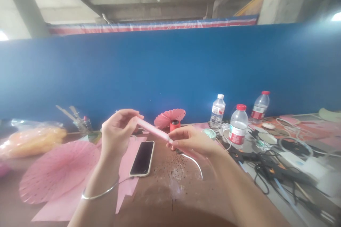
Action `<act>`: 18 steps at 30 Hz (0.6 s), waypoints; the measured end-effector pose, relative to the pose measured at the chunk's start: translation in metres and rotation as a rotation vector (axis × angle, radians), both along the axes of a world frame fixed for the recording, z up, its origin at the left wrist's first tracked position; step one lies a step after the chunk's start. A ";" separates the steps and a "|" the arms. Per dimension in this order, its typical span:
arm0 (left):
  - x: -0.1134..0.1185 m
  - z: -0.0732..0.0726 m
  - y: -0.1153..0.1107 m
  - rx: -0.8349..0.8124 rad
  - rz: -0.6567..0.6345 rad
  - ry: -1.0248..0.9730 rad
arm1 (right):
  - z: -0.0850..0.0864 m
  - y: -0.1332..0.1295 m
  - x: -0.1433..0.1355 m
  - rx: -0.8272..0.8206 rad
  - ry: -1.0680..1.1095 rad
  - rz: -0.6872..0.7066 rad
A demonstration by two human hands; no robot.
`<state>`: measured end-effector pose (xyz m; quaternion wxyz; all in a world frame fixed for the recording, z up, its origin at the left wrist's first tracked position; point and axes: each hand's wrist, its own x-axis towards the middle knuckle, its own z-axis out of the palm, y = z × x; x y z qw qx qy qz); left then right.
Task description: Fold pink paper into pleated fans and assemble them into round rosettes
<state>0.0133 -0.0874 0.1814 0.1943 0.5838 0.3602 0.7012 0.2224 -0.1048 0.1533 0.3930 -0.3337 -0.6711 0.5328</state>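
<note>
A narrow strip of pink folded paper [153,129] is held up slantwise over the table between my two hands. My left hand [118,131] grips its upper left end between thumb and fingers. At the lower right end, my right hand [190,139] pinches the tip; whether anything else is in those fingers is too blurred to tell. Beneath lies a phone [142,158] with a dark screen. Behind the strip a small pink paper fan [169,116] stands beside a red container [175,125]. A thin white curved strip [196,165] lies under my right hand.
At left, a large round pleated pink paper fan [60,170] rests on pink sheets, near a plastic bag [32,138] with yellow contents. Several bottles [238,129], tangled black cables [266,170] and loose papers crowd the right. A blue partition [160,67] rises behind. Dark specks dot the tabletop [160,198].
</note>
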 end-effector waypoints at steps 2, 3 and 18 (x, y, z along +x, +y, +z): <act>0.002 0.001 -0.003 0.007 0.035 0.039 | 0.001 0.004 0.010 0.061 -0.030 -0.085; 0.003 0.001 -0.005 0.005 0.040 0.054 | 0.002 0.006 0.014 0.094 -0.024 -0.139; 0.024 -0.015 -0.016 0.013 -0.412 0.205 | 0.006 -0.029 -0.026 0.569 -0.077 -0.357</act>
